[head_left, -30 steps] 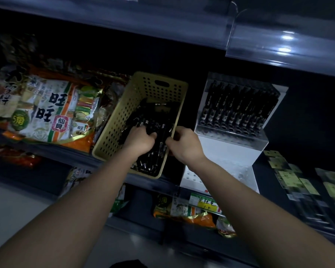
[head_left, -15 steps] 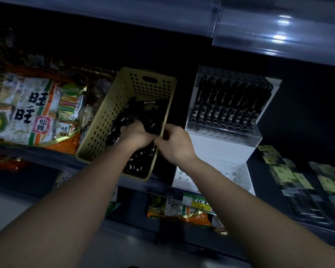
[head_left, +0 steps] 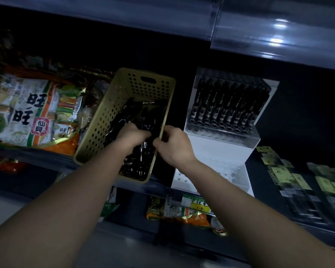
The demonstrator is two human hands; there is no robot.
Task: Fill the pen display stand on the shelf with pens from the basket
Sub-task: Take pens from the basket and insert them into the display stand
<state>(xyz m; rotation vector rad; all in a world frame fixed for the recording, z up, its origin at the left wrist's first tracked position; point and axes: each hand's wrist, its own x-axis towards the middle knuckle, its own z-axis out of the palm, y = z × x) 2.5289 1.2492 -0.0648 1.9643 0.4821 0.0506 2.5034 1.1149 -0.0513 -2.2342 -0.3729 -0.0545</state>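
Two hands are down in the yellow perforated basket (head_left: 104,120), which sits on the shelf (head_left: 159,188) just left of the pen display stand (head_left: 219,147). The left hand (head_left: 132,136) is curled over a bunch of the black pens (head_left: 141,165) heaped loosely in the basket and grips them. The right hand (head_left: 174,146) is at the basket's right rim with its fingers bent toward the same bunch, but the dim light hides whether it has hold of anything. The pens lie criss-crossed, many pointing toward the near end, and the basket is still well stocked. The stand's upper tier (head_left: 228,107) already carries a full row of upright black pens behind clear plastic, while the lower white tier (head_left: 217,173) shows rows of holes with nothing in them, so that is likely where the work remains. The pens should be light, stiff and smooth, probably prone to slipping from a loose fistful and tangling by their clips. A pinch round the middle of the barrel, one or a few at a time, would leave the tip free to be dropped into a hole. Beyond the basket to the left lie snack bags (head_left: 27,113), flat packets (head_left: 298,176) are to the right of the stand, and a yellow price label (head_left: 197,204) hangs below it.
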